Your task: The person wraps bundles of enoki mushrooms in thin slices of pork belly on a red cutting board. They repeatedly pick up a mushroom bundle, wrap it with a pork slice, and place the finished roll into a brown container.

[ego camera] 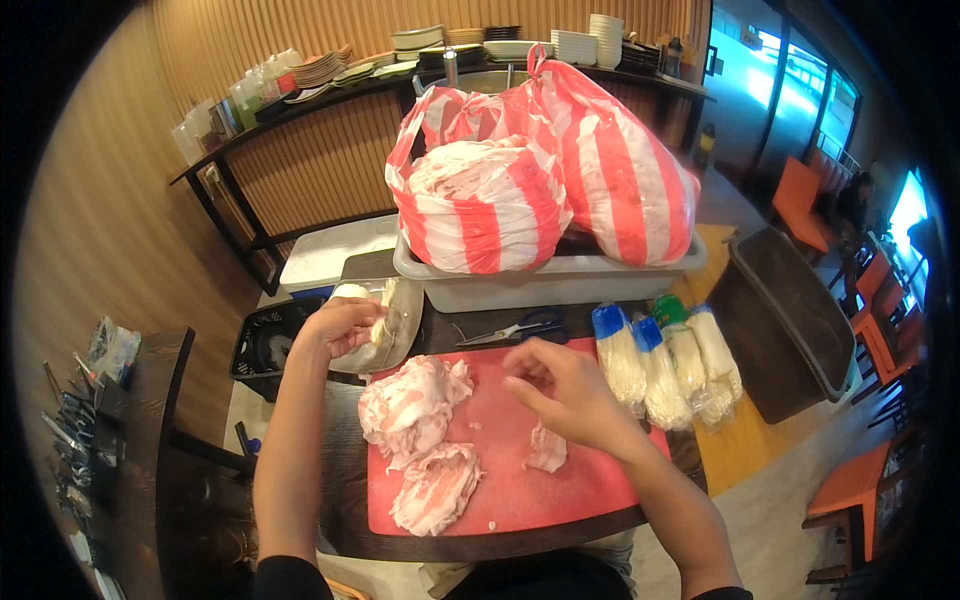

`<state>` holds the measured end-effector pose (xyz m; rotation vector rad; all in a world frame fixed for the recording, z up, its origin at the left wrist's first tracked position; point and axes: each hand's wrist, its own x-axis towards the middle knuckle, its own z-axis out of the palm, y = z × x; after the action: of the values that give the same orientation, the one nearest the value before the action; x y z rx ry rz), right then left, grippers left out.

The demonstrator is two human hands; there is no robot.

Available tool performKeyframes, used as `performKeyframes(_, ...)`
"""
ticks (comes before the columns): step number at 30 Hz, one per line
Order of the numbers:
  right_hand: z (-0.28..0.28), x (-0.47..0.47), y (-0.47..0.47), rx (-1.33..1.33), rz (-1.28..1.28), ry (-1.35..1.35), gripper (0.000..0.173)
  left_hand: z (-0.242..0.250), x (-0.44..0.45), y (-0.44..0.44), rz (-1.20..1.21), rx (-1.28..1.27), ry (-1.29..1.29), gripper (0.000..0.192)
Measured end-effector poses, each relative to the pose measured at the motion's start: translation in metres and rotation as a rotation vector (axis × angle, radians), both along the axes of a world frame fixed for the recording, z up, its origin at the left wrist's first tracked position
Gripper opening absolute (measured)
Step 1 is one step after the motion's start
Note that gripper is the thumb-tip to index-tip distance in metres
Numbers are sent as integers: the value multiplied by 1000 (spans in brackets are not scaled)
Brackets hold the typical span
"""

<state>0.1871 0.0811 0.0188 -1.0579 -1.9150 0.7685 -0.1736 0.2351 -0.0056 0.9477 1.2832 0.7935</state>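
My left hand [346,324] pinches a small bunch of enoki mushrooms [385,309] over a clear plastic tray [409,337]. More pale mushroom lies in the tray, partly behind that hand. Above the red cutting board [510,495] is my right hand [561,386], its fingers curled and the thumb apart, with nothing visible between them. A single thin slice of raw meat [549,450] lies on the board just below it. On the board's left side sit a large heap of raw meat slices [409,405] and a smaller heap of meat [439,491] nearer me.
Blue-handled scissors [517,330] lie behind the board. Several packs of enoki [660,360] rest at its right edge. A grey tub [480,292] bears red-striped bags [622,172] at the back. A black basket [259,337] stands left, a dark bin [787,322] right.
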Motion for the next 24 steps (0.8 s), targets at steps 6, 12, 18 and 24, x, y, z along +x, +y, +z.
performKeyframes(6,32,-68,-2,96,51,255,46,35,57,-88,241,252,-536,47)
performKeyframes(12,33,-58,-18,513,-161,260,48,39,139,-154,302,388,-770,59)
performKeyframes(18,10,4,-25,447,-186,167,26,17,181,-176,269,287,-761,49)
performKeyframes(24,-59,39,-43,-320,-151,358,11,18,158,-252,-123,330,179,37)
